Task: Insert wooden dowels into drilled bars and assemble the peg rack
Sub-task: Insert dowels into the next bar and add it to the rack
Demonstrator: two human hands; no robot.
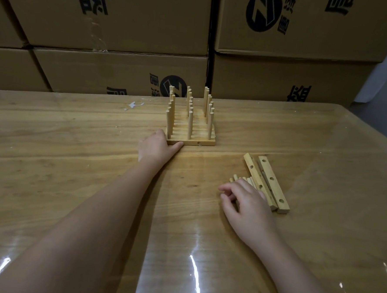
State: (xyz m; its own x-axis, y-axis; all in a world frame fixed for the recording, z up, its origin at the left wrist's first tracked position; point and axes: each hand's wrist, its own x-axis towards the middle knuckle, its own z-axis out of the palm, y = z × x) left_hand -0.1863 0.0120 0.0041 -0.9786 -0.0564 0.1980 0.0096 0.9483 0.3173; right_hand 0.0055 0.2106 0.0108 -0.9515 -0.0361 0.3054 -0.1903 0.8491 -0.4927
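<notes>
A peg rack point(195, 137) of several drilled bars with upright dowels stands at the middle of the table. My left hand point(156, 146) reaches out to its near left corner, thumb against the front bar, fingers hidden beside it. Two loose drilled bars point(271, 180) lie side by side to the right. A small pile of loose dowels point(242, 178) lies against them, mostly hidden under my right hand point(245, 201), which rests over the pile with fingers curled; whether it holds a dowel cannot be told.
The wooden table point(95, 174) has a glossy clear cover. Stacked cardboard boxes point(116, 51) form a wall along its far edge. A scrap of white tape point(132, 105) lies at the back left.
</notes>
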